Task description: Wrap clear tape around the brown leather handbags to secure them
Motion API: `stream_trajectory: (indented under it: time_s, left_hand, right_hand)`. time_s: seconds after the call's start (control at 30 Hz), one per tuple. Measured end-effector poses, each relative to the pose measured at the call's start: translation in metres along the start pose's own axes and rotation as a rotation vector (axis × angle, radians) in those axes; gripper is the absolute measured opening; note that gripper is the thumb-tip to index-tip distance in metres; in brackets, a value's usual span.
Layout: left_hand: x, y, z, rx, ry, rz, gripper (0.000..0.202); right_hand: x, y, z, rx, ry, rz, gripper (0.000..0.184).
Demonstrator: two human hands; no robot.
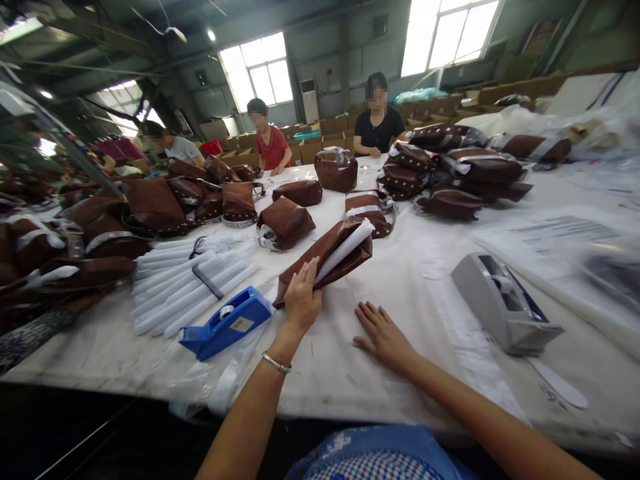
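A brown leather bag (300, 263) lies tilted on the table in front of me, its mouth towards the far right. A white paper roll (347, 250) sticks out of that mouth. My left hand (303, 300) grips the bag's near edge, fingers over the leather; its thumb is partly hidden. Beside it, my right hand (383, 335) rests palm down on the white table cover with fingers spread, holding nothing. Close to my left wrist stands a blue tape dispenser (235, 323). Behind that lies a stack of white paper rolls (185, 287) with dark bands across it.
At right stands a grey tape dispenser (503, 307). Brown bags (155, 203) are heaped at left, and more studded bags (450, 167) are piled at the back right. Across the table are co-workers, one in a red shirt (273, 147) and one in black (380, 130).
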State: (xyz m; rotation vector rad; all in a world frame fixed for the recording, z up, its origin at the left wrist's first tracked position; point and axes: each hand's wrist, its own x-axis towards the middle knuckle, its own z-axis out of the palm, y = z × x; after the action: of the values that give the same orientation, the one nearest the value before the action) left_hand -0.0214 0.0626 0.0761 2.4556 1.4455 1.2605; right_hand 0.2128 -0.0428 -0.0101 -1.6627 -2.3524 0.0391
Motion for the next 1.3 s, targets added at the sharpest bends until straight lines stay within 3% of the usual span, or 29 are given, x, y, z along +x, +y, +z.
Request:
stream_trajectory:
  time_s: [0.13,0.3,0.4,0.57,0.67,0.77,1.0,1.17,1.3]
  left_hand:
    - [0.008,0.005,0.001,0.03,0.011,-0.02,0.069]
    - [0.008,0.012,0.003,0.05,-0.011,0.021,0.073]
    - [0.001,0.02,0.003,0.068,-0.032,0.075,0.077]
    - [-0.034,0.037,0.01,0.142,-0.071,0.209,0.078]
    - [-0.067,0.047,0.021,0.196,-0.066,0.297,0.07]
    - [-0.095,0.052,0.033,0.212,-0.035,0.373,0.062]
    - [-0.112,0.052,0.046,0.182,0.045,0.357,0.052]
    - [-0.115,0.053,0.053,0.137,0.123,0.337,0.046]
    - [-0.114,0.051,0.058,0.131,0.142,0.329,0.044]
  right_hand:
    - [0.002,-0.016,0.007,0.065,0.127,0.167,0.065]
    - [0.003,-0.027,-0.001,0.121,0.032,0.178,0.063]
    - [0.0,-0.028,-0.017,0.242,0.101,0.224,0.056]
    - [-0.029,-0.023,-0.067,0.311,0.428,-0.009,0.044]
    - [-0.038,-0.011,-0.096,0.224,0.515,-0.155,0.04]
    - [-0.023,0.009,-0.114,0.146,0.523,-0.157,0.036]
    - [0.075,0.055,-0.116,0.059,0.362,-0.069,0.031]
    - [0.137,0.068,-0.104,-0.157,-0.053,0.039,0.036]
    - [0.171,0.073,-0.095,-0.237,-0.234,0.135,0.033]
